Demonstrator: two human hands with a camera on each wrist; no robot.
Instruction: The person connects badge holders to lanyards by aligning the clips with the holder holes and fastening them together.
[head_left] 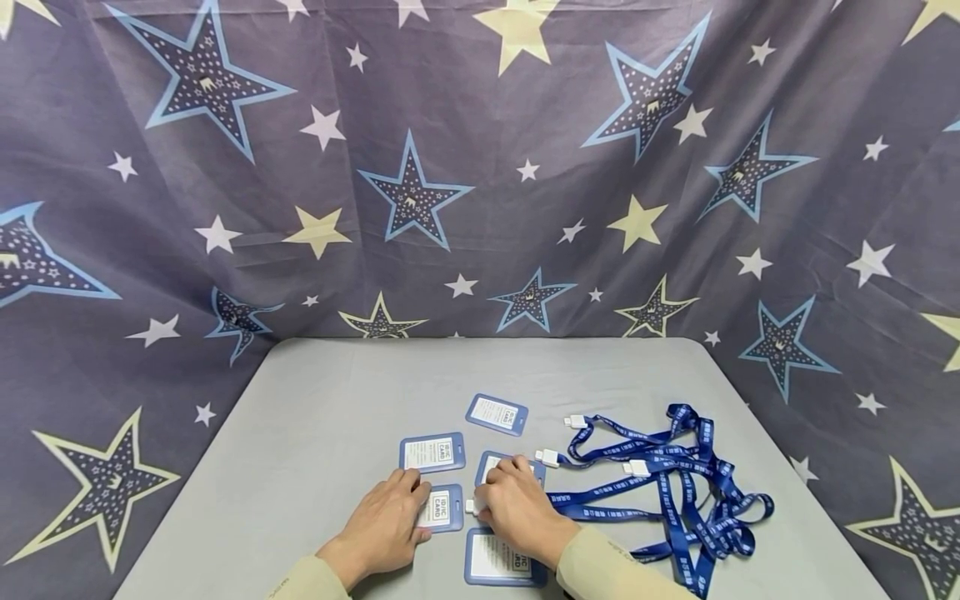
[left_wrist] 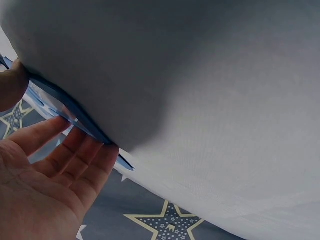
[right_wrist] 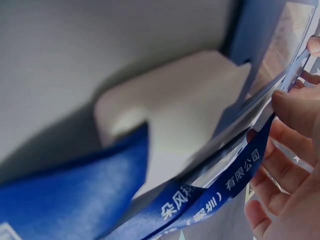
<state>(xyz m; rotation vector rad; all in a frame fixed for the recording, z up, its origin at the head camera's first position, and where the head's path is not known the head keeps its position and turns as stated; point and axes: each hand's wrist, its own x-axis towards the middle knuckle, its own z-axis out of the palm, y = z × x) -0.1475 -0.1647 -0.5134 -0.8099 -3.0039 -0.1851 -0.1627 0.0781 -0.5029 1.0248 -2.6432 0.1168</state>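
My left hand [head_left: 382, 517] holds a blue-framed ID card holder [head_left: 444, 510] on the table, thumb and fingers at its opposite edges in the left wrist view. My right hand [head_left: 521, 508] pinches the white plastic clip [head_left: 472, 506] of a blue lanyard [head_left: 600, 493], close to the slotted end of that holder. Its strap runs right from under the hand. Beneath and behind the right hand lies another card holder [head_left: 486, 463], partly covered. One more [head_left: 487, 560] lies just in front, its right end overlapped by the hand.
Two card holders [head_left: 432, 452] [head_left: 497, 414] lie farther back. Several blue lanyards [head_left: 678, 500] are tangled on the right, their white clips [head_left: 576, 422] pointing left. A star-patterned curtain [head_left: 450, 250] hangs behind and beside the grey table [head_left: 337, 400].
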